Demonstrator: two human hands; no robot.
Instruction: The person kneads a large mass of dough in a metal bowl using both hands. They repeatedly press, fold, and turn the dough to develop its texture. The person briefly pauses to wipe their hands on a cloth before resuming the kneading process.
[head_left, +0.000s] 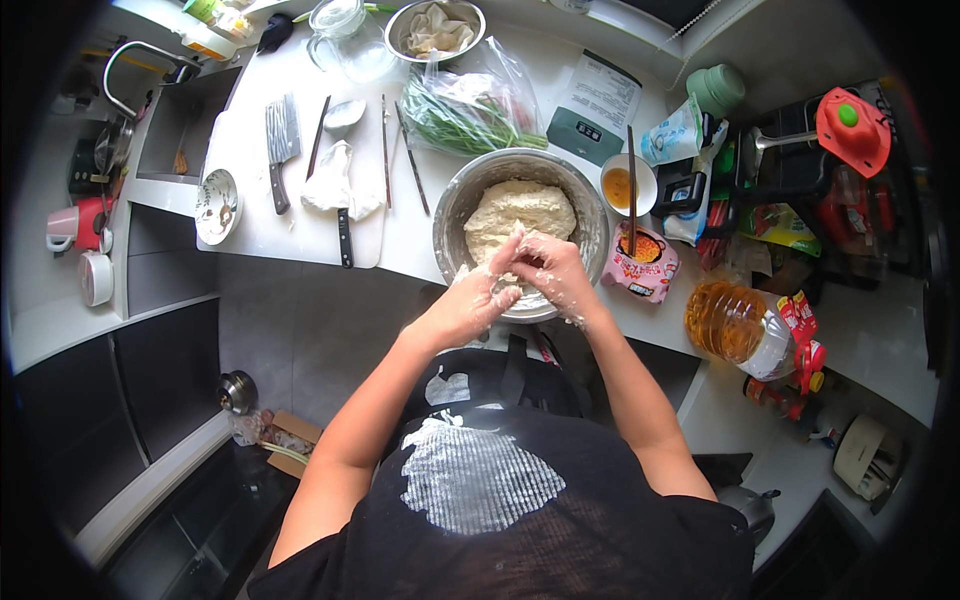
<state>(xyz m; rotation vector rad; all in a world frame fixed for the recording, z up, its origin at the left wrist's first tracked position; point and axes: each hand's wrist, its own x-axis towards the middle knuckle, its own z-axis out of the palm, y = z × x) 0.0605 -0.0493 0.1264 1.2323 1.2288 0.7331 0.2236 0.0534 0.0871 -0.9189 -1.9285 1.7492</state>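
Note:
A large lump of pale dough (521, 210) sits in a metal mixing bowl (445, 217) at the counter's front edge. Over the near part of the bowl, my left hand (476, 296) has its thumb apart from its fingers and holds nothing that I can see. My right hand (553, 274) is beside it, its fingers bent against the left fingers. Bits of dough cling to both hands and to the right wrist. What lies between the right fingertips, if anything, is hidden. Flour or dough smears show on the bowl's inner wall.
On the white cutting board (255, 244) lie a cleaver (281, 142), a black-handled knife (345, 236) and a white cloth (334, 180). Bagged green vegetables (472, 120) are behind the bowl. At right are a small bowl of yellow liquid (617, 187), a pink packet (641, 270) and an oil bottle (731, 322).

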